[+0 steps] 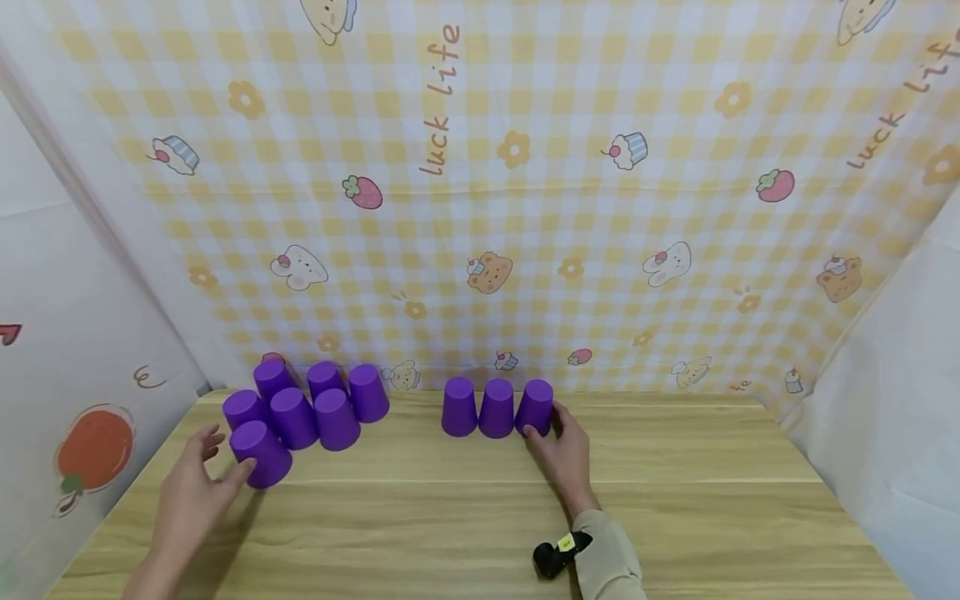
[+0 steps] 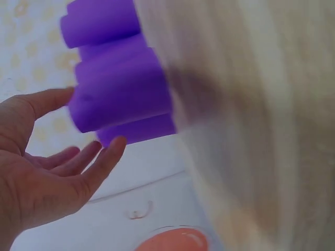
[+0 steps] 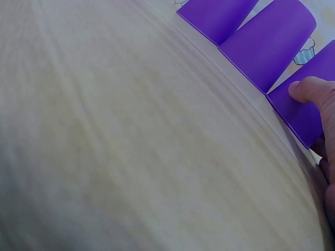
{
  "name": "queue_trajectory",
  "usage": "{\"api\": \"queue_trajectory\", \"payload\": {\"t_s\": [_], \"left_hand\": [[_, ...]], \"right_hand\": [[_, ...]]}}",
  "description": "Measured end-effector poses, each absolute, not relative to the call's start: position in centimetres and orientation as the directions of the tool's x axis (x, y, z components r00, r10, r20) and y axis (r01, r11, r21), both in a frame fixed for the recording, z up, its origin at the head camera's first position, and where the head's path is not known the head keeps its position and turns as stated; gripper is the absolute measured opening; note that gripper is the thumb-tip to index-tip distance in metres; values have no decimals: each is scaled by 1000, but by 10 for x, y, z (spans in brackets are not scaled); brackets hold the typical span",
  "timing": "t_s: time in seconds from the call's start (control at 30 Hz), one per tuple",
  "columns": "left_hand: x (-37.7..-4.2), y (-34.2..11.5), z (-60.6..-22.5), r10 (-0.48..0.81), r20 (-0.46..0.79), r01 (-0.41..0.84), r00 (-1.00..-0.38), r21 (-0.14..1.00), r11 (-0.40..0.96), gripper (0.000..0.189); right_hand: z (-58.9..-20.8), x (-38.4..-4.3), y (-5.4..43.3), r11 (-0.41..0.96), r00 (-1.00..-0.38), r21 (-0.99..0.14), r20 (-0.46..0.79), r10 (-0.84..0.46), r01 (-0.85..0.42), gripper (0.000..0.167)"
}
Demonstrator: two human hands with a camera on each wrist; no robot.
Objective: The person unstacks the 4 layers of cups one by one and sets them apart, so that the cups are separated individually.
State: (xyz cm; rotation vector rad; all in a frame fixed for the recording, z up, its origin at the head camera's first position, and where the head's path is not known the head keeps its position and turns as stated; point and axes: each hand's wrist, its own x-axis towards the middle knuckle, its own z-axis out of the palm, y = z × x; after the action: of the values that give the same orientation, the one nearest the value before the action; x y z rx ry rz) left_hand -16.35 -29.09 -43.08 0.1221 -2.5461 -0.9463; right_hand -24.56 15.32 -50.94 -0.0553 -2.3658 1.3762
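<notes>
Several upside-down purple cups point(image 1: 294, 418) stand in a cluster at the table's left. My left hand point(image 1: 197, 487) is beside the nearest purple cup point(image 1: 260, 454) of that cluster, thumb at its side and the other fingers spread away from it. In the left wrist view, the left hand point(image 2: 47, 162) has its fingers apart around the end of that cup point(image 2: 123, 94). To the right, three upside-down purple cups stand in a row. My right hand point(image 1: 566, 450) grips the rightmost cup point(image 1: 536, 407), thumb on its near side, as the right wrist view of that cup point(image 3: 309, 99) also shows.
The middle cup point(image 1: 497, 408) and left cup point(image 1: 459, 407) of the row stand close beside the gripped one. A checked cloth point(image 1: 570, 208) hangs behind the wooden table point(image 1: 420, 533). White cloth point(image 1: 45, 275) hangs at the left. A black device point(image 1: 555, 557) sits at the right wrist.
</notes>
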Motion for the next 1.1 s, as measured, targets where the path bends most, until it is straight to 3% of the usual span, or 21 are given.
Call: {"api": "queue_trajectory", "payload": {"t_s": [0.3,0.5,1.1], "left_hand": [[-158,-261,-403,-250,481,150,-840,649,746,66],[-163,-239,-393,-305,487,181,-818,722,668,59],[-196,-156,-410,-151,451,302,-880,775,555,43]], "right_hand": [[-509,-244,154,507,-915,-843,333,229,-180,59],[-510,-245,154,507,-912,-841,339,229,-186,59],[-513,-247,155,517,-913,-833,348,213,-196,59]]}}
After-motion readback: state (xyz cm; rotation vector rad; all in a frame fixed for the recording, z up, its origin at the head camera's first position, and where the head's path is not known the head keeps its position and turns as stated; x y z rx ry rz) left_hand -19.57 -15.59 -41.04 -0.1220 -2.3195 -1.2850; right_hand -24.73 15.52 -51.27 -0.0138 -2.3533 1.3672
